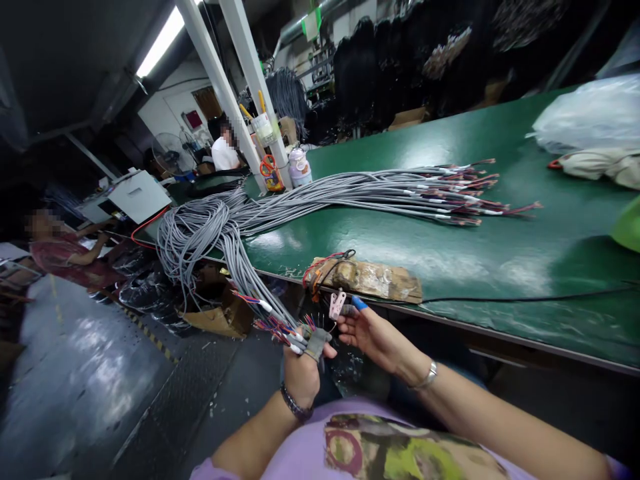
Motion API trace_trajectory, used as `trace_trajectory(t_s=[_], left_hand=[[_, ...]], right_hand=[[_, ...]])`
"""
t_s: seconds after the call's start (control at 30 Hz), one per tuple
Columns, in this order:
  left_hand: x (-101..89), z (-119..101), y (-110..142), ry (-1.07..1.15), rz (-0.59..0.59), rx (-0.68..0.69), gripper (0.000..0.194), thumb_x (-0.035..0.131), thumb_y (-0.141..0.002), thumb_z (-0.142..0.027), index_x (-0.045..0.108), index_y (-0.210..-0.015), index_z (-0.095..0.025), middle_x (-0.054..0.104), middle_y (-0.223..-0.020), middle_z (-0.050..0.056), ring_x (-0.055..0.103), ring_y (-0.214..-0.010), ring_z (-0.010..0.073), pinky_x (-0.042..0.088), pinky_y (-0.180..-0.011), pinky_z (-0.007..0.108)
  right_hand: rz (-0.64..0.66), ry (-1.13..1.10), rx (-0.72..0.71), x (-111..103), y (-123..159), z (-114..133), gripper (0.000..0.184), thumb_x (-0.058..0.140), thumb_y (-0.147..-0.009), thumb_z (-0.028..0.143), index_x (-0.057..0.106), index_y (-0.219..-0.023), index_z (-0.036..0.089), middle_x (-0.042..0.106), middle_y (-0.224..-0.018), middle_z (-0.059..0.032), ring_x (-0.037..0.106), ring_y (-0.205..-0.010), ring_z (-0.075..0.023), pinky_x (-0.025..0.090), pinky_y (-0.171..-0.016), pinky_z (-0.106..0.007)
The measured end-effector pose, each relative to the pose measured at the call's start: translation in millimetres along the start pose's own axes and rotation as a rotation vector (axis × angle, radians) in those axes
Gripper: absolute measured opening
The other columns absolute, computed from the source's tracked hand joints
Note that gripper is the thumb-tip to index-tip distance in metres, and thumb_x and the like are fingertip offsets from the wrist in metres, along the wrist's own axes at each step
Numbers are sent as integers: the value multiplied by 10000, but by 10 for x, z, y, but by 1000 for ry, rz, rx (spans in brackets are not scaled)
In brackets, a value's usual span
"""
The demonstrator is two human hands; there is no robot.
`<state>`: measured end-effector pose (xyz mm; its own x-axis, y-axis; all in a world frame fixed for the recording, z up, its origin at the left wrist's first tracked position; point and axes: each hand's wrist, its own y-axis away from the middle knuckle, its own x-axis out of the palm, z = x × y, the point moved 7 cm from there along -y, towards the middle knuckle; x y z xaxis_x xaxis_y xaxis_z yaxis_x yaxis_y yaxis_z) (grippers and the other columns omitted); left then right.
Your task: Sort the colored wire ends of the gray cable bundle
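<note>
My left hand [303, 370] is closed around the stripped end of a grey cable [270, 310], whose coloured wires stick out past a taped thumb. That cable runs up to a large bundle of grey cables [320, 197] lying across the green bench [500, 260] and hanging off its front edge. My right hand [373, 332] pinches a small pinkish tool [337, 304] just below the bench edge, a blue tip [359, 303] on one finger. Both hands are close together, in front of a taped brown block [370, 279] with red and black wires on it.
Plastic bags [590, 120] and a cloth bundle lie at the bench's far right. A thin black cord [525, 298] runs along the front edge. White posts [250, 80], a cup of tools and a bottle [299, 167] stand at the far left end. Two people sit at the left. Cardboard and bags lie on the floor.
</note>
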<state>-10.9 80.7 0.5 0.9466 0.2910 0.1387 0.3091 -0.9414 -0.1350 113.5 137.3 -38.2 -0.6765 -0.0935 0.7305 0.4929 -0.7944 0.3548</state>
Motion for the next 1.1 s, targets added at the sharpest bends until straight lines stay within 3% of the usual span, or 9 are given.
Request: trace_trajectory(t_s=[0.17,0.47,0.6,0.93,1.1], left_hand=[[106,-24,-64,22,27,18,203,605,-770,-246,632,-590,-158,633,-523,9,578,-540,143,448,-614,265],[153,108,-106,-21,55,-15,213,627,-768,-263,640,-582,-161,625,-500,6,551,-518,135,431,-610,264],[171,96,-115,-36,68,-10,234,632,-764,-275,631,-560,-162,619,-494,6,547,-516,134,439,-627,268],[-4,50,1,-96,16,-13,257,615,-769,-322,626,-569,-162,646,-547,24,593,-553,149,468,-639,275],[-17,8,-26,-81,-30,7,234,651,-751,-314,626,-570,-167,633,-520,3,580,-523,137,466,-615,269]], right_hand=[[102,23,-39,155,-100,113,290,625,-778,462,670,-815,177,636,-705,-21,555,-636,-119,457,-599,-231],[10,-17,-129,196,-137,135,290,718,-691,454,687,-729,169,608,-631,11,503,-601,-93,419,-592,-217],[35,-29,-121,227,-132,120,330,713,-680,488,669,-731,165,607,-628,9,499,-570,-93,426,-566,-227],[17,-17,-2,61,-66,31,358,537,-822,515,615,-726,179,625,-685,-29,555,-595,-113,462,-579,-229],[92,58,-25,173,-43,131,292,602,-783,483,638,-786,193,617,-688,-14,530,-584,-110,450,-560,-222]])
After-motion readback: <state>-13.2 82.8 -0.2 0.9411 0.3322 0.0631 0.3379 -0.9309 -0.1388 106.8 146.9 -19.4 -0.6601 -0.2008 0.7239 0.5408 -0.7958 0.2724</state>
